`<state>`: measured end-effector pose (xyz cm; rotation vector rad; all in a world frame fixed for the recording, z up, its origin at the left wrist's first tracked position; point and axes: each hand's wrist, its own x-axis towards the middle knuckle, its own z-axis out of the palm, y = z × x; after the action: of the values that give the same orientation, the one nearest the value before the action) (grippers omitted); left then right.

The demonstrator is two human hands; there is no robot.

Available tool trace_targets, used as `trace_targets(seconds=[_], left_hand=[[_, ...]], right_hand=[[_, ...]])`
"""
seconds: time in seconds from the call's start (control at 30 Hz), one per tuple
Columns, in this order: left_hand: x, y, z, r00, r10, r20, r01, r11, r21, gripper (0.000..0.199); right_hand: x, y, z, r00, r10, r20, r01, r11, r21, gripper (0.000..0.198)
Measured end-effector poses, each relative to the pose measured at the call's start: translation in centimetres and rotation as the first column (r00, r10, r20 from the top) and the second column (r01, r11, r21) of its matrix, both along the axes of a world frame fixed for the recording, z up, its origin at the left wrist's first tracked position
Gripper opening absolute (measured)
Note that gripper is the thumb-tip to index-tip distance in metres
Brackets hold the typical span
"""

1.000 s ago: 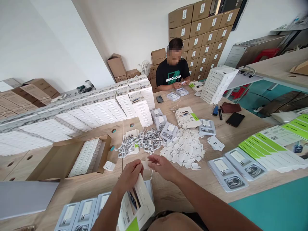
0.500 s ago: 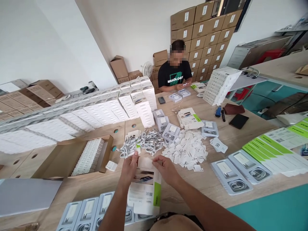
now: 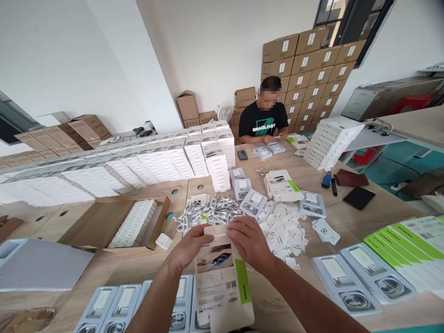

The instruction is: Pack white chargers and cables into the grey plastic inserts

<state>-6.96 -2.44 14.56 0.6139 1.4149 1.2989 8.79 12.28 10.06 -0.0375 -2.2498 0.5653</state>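
A white, flattened packaging box (image 3: 222, 280) with a green side panel and a printed photo stands between my hands, its upper end toward the table. My left hand (image 3: 190, 245) pinches the upper left corner of this box, thumb on the near face. At the upper right, my right hand (image 3: 250, 240) has its bent fingers on the top flap. Beyond them lie a tangle of white charging cables (image 3: 211, 212) and a heap of small white cards (image 3: 282, 236). Grey trays (image 3: 133, 305), with a charger and coiled cable each, line the near edge below the box.
Stacked white boxes (image 3: 149, 162) form a long wall at the back left. An open carton (image 3: 157, 222) holds white chargers. To the right are filled trays (image 3: 347, 282) and green-and-white box sleeves (image 3: 405, 249). A co-worker (image 3: 264, 120) sits across the table.
The box has come nearer to me and lower in view. My right hand has closed in on its top flap, fingers now over the edge. The camera view has shifted.
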Motion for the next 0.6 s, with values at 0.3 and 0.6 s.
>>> trace_targets(seconds=[0.3,0.6], left_hand=[[1.3,-0.4,3.9,0.998,0.05,-0.028,-0.045,0.986,0.163,0.028],[2.1,-1.3,6.1,0.985,0.139,-0.106,-0.111,0.966,0.235,0.024]], right_hand=[[0.7,1.3,3.9,0.977,0.046,-0.207,0.025,0.943,0.331,0.026],[0.9,1.1,7.3,0.975,0.178,-0.136,-0.088,0.861,0.5,0.028]])
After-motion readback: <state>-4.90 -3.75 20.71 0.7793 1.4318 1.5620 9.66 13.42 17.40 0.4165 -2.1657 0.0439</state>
